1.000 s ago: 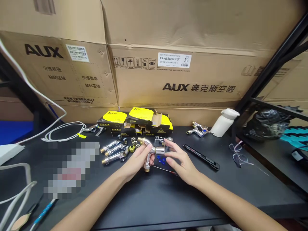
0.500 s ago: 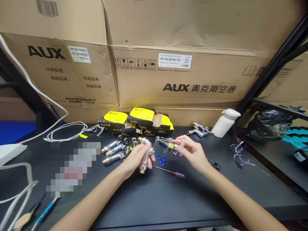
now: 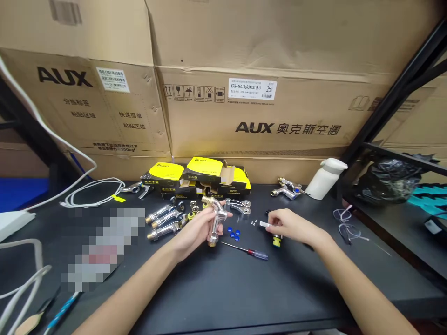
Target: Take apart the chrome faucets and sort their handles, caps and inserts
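Observation:
My left hand [image 3: 199,230] is wrapped round a chrome faucet body [image 3: 217,218] with brass threaded ends, held upright above the table. To the right, my right hand [image 3: 289,226] pinches a small white strip [image 3: 264,224]. Under its fingers a small part with a yellow-green end [image 3: 276,242] shows; its upper portion is hidden. Between the hands lie several blue caps [image 3: 233,234], a few tiny screws [image 3: 254,223] and a screwdriver [image 3: 257,254]. Chrome handles [image 3: 240,205] rest behind them. Several more faucet bodies [image 3: 167,217] lie left of my left hand.
Yellow and black boxes [image 3: 204,170] are stacked at the back. A white bottle [image 3: 325,179] stands at the back right, beside more chrome faucets [image 3: 286,190]. White cables [image 3: 92,191] lie on the left. At the right are thin looped wires [image 3: 345,223].
My right hand has moved right and down to the table, from beside the chrome handles. The yellow-green part has moved with it. My left hand has turned the faucet body slightly.

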Available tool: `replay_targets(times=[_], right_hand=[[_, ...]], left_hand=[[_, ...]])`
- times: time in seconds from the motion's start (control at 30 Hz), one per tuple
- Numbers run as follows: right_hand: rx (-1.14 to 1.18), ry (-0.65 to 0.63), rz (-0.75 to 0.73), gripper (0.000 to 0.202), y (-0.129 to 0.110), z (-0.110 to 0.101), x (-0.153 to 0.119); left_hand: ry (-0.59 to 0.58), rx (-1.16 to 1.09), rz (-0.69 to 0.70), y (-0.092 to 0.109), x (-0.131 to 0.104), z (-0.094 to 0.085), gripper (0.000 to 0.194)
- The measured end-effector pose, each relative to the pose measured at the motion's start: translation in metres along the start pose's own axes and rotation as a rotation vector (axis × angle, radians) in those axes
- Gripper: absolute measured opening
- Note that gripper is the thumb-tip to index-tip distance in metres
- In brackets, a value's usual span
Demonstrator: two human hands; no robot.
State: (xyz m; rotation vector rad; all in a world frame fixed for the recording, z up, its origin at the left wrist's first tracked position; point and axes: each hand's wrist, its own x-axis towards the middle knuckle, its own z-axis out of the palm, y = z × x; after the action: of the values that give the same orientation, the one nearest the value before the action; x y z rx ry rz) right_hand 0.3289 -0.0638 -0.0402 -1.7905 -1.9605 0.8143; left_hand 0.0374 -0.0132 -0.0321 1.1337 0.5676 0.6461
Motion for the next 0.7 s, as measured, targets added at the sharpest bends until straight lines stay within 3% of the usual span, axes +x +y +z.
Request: replay_targets(times=[0.17,0.27,0.4,0.47,0.6,0.7], right_hand=[[-0.025,0.16,-0.101,0.025,-0.013,-0.004,-0.001],[0.238,0.239,-0.171,0.034,-0.035,0.004,-0.002],[0.89,-0.068,-0.101,0.041,-0.062,0.039,0.0],[1.1,-0.161,-0.069,0.038,-0.066,0.057,0.002],[1.348,-0.271,-0.01,0.027,-0.061,0.074,0.008],[1.431,-0.253,0.072,0.022,-0.055,0.073,0.011]], left_hand=[[0.136,0.276,0.156,-0.007,0.002,-0.004,0.04],[0.231,0.483,0.284,-0.012,0.003,-0.005,0.037],[0.268,0.681,0.398,-0.017,0.0,0.001,0.027],[0.241,0.734,0.437,-0.019,-0.002,0.006,0.023],[0.186,0.777,0.442,-0.022,-0.003,0.013,0.021],[0.155,0.739,0.403,-0.021,-0.003,0.014,0.024]])
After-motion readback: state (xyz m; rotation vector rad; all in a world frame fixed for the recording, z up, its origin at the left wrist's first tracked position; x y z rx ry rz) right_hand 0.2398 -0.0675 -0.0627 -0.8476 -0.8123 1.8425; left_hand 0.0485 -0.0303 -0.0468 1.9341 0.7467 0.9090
